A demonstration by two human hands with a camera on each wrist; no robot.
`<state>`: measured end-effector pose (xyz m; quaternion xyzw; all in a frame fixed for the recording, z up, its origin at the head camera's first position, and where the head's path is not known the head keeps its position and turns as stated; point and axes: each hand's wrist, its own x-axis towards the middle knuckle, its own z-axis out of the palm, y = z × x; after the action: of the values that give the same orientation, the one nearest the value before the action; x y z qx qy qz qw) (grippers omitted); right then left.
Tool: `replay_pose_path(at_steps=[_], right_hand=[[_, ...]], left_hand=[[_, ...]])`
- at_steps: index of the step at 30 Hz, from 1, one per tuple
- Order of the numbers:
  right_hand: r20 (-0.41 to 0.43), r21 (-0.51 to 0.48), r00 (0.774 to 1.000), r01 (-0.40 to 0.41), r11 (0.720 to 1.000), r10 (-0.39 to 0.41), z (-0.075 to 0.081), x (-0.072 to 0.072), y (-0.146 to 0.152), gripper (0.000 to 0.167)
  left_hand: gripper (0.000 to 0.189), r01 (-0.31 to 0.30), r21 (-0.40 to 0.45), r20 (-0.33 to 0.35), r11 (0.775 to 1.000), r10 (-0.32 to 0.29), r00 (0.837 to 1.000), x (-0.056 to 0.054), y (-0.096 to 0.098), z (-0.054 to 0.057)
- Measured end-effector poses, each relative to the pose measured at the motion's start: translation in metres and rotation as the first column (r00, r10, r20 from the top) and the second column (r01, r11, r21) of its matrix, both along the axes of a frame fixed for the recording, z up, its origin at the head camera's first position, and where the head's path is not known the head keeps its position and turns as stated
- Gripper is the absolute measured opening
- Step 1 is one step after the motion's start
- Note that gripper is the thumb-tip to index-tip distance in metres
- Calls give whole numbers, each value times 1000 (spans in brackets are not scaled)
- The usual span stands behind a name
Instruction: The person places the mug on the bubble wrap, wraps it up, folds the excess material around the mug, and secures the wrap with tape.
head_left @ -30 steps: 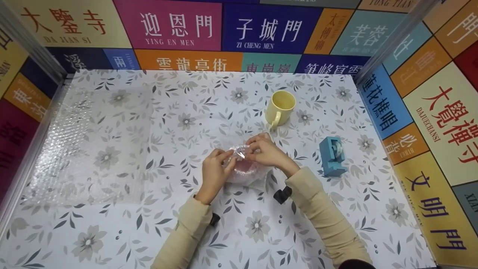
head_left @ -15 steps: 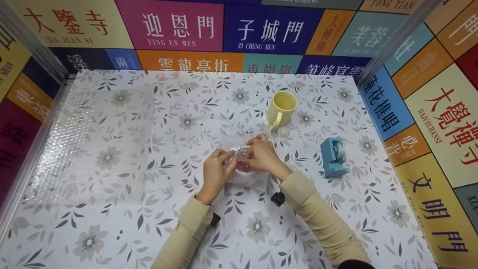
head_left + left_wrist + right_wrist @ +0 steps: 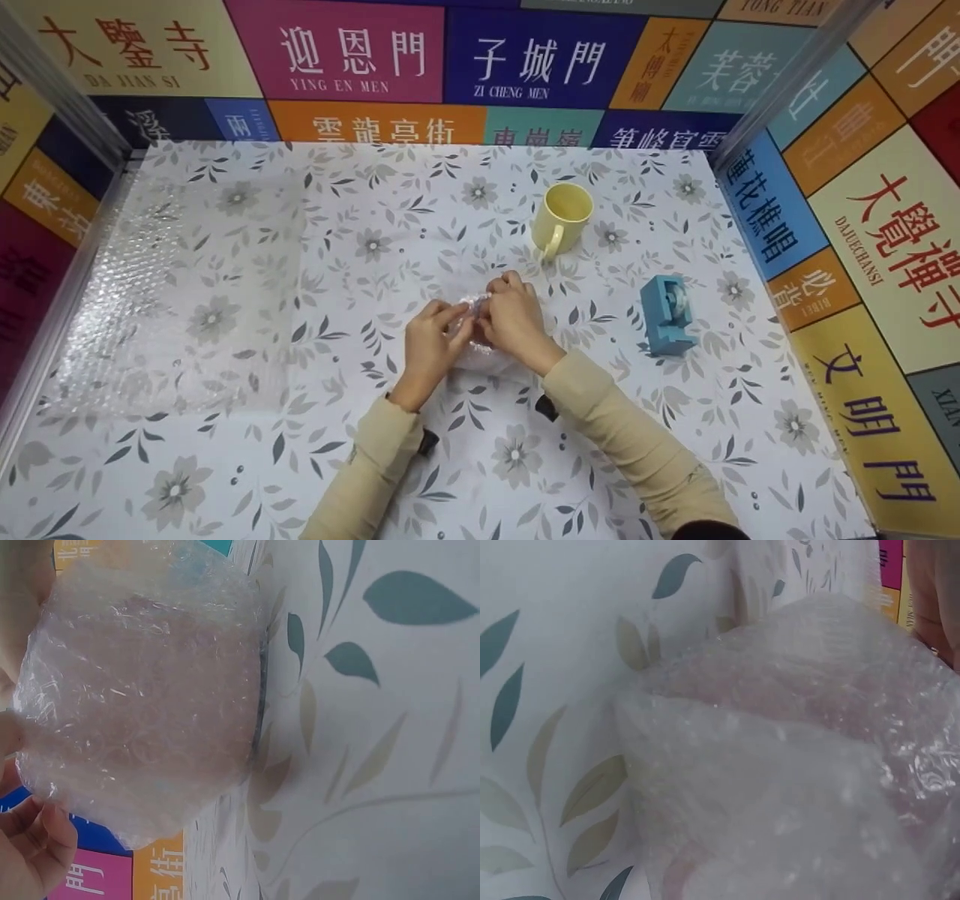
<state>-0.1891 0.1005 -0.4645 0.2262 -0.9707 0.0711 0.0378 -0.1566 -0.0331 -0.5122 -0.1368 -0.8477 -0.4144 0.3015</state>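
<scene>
Bubble wrap (image 3: pixel 484 362) encloses a pink, rounded, cup-like object (image 3: pixel 180 682) standing on the table in front of the person. The pink shows blurred through the clear layers. At the top of the bundle, the left hand (image 3: pixel 433 341) pinches the wrap's gathered edge between thumb and fingers. Close beside it, the right hand (image 3: pixel 517 319) has its fingers curled on the same edge, folding it inward over the opening. A loose flap of wrap (image 3: pixel 765 780) hangs down the bundle's side in the right wrist view. The fingertips are mostly hidden in the head view.
Behind the hands stands a yellow mug (image 3: pixel 562 219), its handle toward the person. A blue tape dispenser (image 3: pixel 667 316) with a clear roll sits to the right. Flat sheets of bubble wrap (image 3: pixel 172 300) lie at the left. Printed panels (image 3: pixel 360 52) border the flower-patterned table (image 3: pixel 517 480).
The right hand has moved left and slightly toward the person, bringing the wrap's edge inward, so the pink opening is now mostly covered. The left hand stays nearly still.
</scene>
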Motion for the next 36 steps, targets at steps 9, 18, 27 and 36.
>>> replay_pose_path(at_steps=[9,18,27,36], right_hand=[[-53,115,998,33,993,-27,-2,1,-7,13],[-132,141,988,99,985,-81,1,-1,-9,23],[-346,108,937,-21,994,57,-6,-1,-7,11],[-331,73,942,-33,997,55,-5,1,-4,12]], left_hand=[[14,44,22,-31,999,-43,999,-3,-1,-3],[14,56,-8,-36,998,-56,998,-3,0,-1],[15,43,-101,-38,994,-47,998,-4,-2,2],[17,54,-90,31,994,-52,998,-5,-2,4]])
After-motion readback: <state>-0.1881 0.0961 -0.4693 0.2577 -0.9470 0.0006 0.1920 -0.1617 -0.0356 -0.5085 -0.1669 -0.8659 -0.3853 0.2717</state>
